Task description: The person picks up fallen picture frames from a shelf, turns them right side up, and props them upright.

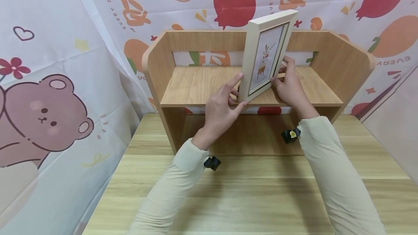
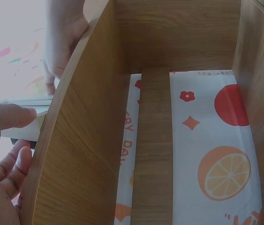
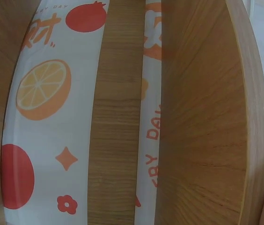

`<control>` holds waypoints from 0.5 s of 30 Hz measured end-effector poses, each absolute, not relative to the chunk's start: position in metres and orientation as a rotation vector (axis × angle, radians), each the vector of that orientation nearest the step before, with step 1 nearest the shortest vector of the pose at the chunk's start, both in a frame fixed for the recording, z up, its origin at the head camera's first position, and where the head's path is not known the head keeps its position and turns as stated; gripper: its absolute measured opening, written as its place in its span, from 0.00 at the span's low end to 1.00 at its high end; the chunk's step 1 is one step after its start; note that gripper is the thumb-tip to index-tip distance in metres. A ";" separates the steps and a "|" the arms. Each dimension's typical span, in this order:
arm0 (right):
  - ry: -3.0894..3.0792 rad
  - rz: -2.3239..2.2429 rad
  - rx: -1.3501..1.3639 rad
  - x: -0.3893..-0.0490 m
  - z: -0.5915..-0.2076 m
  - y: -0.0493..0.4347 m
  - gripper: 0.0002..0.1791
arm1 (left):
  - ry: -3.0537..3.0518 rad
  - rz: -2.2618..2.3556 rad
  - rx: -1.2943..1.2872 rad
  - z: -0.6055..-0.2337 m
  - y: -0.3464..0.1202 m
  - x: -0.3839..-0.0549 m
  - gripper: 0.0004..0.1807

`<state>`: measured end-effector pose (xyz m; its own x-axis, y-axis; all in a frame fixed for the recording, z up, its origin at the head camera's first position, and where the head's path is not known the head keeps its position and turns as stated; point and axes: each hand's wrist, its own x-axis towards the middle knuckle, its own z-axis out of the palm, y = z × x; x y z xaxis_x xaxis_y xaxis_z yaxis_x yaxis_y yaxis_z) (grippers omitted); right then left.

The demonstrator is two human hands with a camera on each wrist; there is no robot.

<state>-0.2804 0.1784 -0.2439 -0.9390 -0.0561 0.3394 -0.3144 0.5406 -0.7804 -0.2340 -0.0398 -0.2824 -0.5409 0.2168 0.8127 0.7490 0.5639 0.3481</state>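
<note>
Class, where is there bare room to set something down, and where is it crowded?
The upper shelf is bare between its left side panel and the left hand, and between the right hand and right side panel. The tabletop between the sleeves is bare too. Crowded: the middle, where both hands grip the picture frame.

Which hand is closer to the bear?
Left. The left hand, right of the bear, holds the left side of the frame; the right hand, farther right, holds its right side.
</note>
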 end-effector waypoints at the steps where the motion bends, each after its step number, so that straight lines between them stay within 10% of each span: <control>1: -2.509 1.353 0.311 -0.281 -0.244 0.178 0.36 | -2.052 -0.911 -0.771 -0.283 -0.039 -0.234 0.38; 15: -2.513 1.340 0.352 -0.286 -0.244 0.180 0.36 | -2.046 -0.866 -0.726 -0.287 -0.031 -0.235 0.37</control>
